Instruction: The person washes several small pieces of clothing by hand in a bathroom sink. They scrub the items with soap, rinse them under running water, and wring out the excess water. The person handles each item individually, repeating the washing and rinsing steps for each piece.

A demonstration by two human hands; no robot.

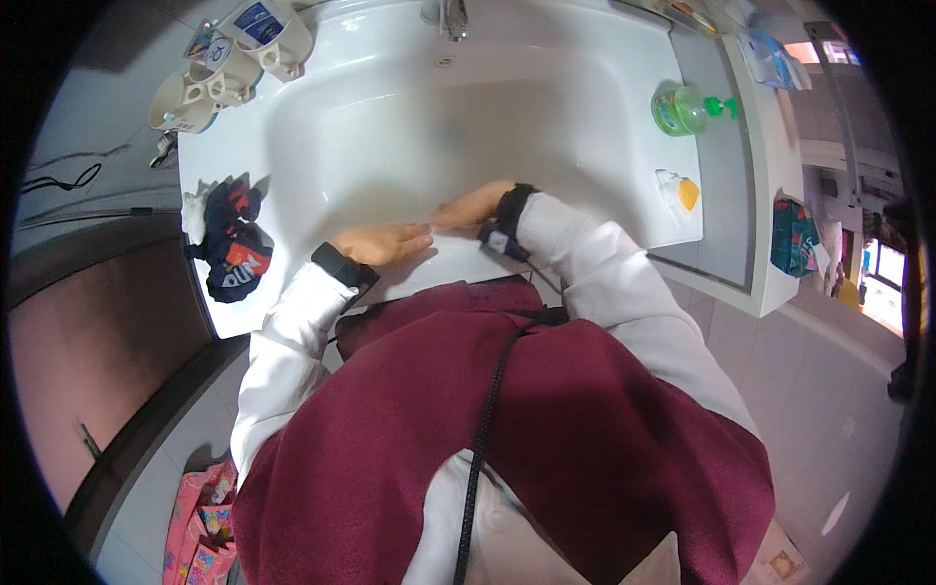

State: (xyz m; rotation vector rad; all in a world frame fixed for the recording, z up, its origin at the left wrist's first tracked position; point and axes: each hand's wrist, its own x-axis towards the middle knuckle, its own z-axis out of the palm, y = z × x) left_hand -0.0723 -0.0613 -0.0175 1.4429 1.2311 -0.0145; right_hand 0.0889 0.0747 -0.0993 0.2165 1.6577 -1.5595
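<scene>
Both my hands are at the front rim of a wide white sink (pixel 292 166). My left hand (pixel 383 244) lies flat over the rim, palm down, fingers stretched out to the right. Just beyond its fingertips is my right hand (pixel 470 209), with its fingers pointing left and lowered toward the rim. I see nothing held in either hand, though the underside of both is hidden. Black bands circle both wrists, over white sleeves. At the sink's far side stands a metal faucet (pixel 452 19).
Dark printed cloth items (pixel 234 244) lie on the left ledge below several white mugs (pixel 229 73). On the right ledge are a green pump soap bottle (pixel 680 111) and a white-and-yellow item (pixel 680 194). A white-framed shelf (pixel 773 283) borders the right side.
</scene>
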